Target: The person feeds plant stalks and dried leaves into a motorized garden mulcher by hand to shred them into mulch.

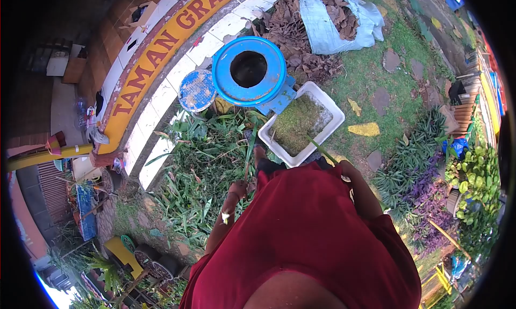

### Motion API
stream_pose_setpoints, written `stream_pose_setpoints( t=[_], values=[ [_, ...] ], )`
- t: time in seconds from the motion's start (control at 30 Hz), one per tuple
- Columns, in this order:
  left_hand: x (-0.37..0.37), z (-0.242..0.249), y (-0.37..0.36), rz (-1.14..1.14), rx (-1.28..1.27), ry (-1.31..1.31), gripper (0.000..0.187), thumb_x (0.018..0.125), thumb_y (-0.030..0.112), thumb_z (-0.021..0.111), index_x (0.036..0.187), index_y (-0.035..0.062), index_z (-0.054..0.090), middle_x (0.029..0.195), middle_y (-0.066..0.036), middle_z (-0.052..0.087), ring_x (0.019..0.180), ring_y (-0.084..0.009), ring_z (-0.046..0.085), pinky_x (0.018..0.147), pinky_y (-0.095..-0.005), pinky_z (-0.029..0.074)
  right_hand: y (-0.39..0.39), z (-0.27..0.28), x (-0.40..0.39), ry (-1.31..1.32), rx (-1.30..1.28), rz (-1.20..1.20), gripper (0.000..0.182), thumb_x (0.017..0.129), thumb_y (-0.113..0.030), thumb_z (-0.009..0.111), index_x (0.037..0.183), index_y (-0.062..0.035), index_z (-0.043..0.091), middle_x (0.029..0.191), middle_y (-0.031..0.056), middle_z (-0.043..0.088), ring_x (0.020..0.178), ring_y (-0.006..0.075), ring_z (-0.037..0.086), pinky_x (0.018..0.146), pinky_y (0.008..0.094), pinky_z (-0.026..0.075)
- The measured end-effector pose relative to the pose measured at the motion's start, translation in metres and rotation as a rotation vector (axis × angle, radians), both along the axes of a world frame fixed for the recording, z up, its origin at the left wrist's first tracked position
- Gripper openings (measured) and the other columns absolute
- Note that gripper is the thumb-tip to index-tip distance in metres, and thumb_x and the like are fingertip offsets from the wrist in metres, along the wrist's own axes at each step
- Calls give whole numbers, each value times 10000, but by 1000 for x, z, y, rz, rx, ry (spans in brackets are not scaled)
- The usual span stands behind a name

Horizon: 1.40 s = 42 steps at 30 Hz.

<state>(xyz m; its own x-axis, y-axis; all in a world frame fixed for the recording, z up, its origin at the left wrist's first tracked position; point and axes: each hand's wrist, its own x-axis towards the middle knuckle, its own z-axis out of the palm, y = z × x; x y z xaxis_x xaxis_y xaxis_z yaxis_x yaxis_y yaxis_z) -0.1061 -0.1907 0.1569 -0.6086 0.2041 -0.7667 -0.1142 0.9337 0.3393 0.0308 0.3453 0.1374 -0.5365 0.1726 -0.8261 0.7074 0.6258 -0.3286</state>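
Observation:
My right hand (pixel 349 172), by the front of my red shirt, is closed around a green plant stalk (pixel 322 150) whose far end reaches over the white tub (pixel 336 123). Finely chopped greens (pixel 293 129) lie in that tub. On the other side, my left hand (pixel 237 189) is closed around a long plant stem (pixel 249 161) at the edge of a heap of cut leaves and stalks (pixel 199 164). Ahead of me stands a blue machine (pixel 221 75) with a round, dark opening on top and a chute above the tub.
A round blue speckled lid or container (pixel 196 90) stands beside the machine. Dry brown leaves (pixel 309 54) lie behind it, with a pale blue sack (pixel 371 27). A curved yellow lettered ledge (pixel 161 43) borders the left. Leafy plants (pixel 406 169) grow at the right.

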Motion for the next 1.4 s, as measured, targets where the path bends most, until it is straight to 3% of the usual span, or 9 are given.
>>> stream_pose_setpoints(
  t=[0.13, 0.43, 0.53, 0.63, 0.97, 1.03, 1.07, 1.2, 1.4],
  values=[
    [6, -27, -18, -158, 61, 111, 445, 907, 463, 533, 1055, 62, 657, 874, -182, 702, 850, -333, 694, 782, -428, 528, -1, -2, -2, -36, -7, -12, 581, 902, -487, 532, 911, 76, 677, 831, 261, 678, 813, 372, 687, 698, 457, 503],
    [-12, 6, -1, 225, 41, -55, 418, 905, 432, 575, 1072, 63, 674, 803, -159, 696, 781, -262, 698, 702, -384, 538, 2, -8, 6, 33, 12, -65, 602, 868, -512, 568, 832, 77, 686, 764, 242, 673, 719, 339, 671, 659, 453, 482],
    [-51, 25, 6, 745, 480, 10, 313, 953, 351, 582, 1098, 90, 677, 663, 7, 547, 620, -88, 554, 609, -296, 518, 12, -14, 8, 74, 47, -25, 610, 880, -511, 555, 829, 84, 682, 753, 244, 668, 722, 336, 674, 653, 450, 486],
    [-117, 130, 46, 1069, 806, 61, 302, 965, 328, 600, 1180, 123, 652, 682, 96, 438, 629, -35, 469, 660, -277, 522, 17, -15, 9, 14, 62, 8, 621, 894, -511, 537, 821, 90, 677, 721, 240, 658, 695, 337, 674, 631, 446, 490],
    [-294, 293, 133, 851, 1211, 339, 367, 968, 295, 608, 1212, 22, 632, 648, 49, 456, 576, -63, 505, 596, -219, 459, 23, -3, 2, 46, 7, 43, 576, 937, -432, 497, 863, 123, 634, 710, 246, 643, 580, 331, 661, 535, 432, 504],
    [-320, 297, 152, 815, 1217, 355, 361, 970, 296, 605, 1197, 17, 636, 650, 43, 477, 580, -73, 538, 586, -209, 453, 19, 13, 0, 159, -21, 61, 568, 947, -428, 487, 863, 115, 627, 727, 255, 637, 580, 328, 662, 515, 432, 501],
    [-333, 296, 160, 802, 1244, 373, 357, 969, 293, 605, 1196, 19, 631, 672, 35, 504, 611, -82, 559, 593, -217, 465, 18, 28, 1, 302, 22, 325, 508, 971, -363, 432, 895, 106, 611, 807, 286, 641, 788, 435, 646, 722, 490, 499],
    [-377, 288, 200, 729, 1277, 548, 318, 978, 276, 592, 1153, 13, 636, 749, 3, 592, 659, -92, 596, 605, -231, 482, 5, 53, -4, -58, -69, -237, 477, 948, -376, 455, 886, 75, 599, 697, 194, 604, 510, 310, 608, 476, 431, 473],
    [-425, 245, 249, 597, 1113, 950, 292, 977, 267, 586, 1045, -6, 665, 704, -29, 613, 612, -77, 558, 584, -254, 454, 10, 45, 30, -58, -29, -270, 496, 950, -426, 475, 919, 47, 621, 679, 154, 591, 497, 253, 583, 455, 396, 479]
  ],
)
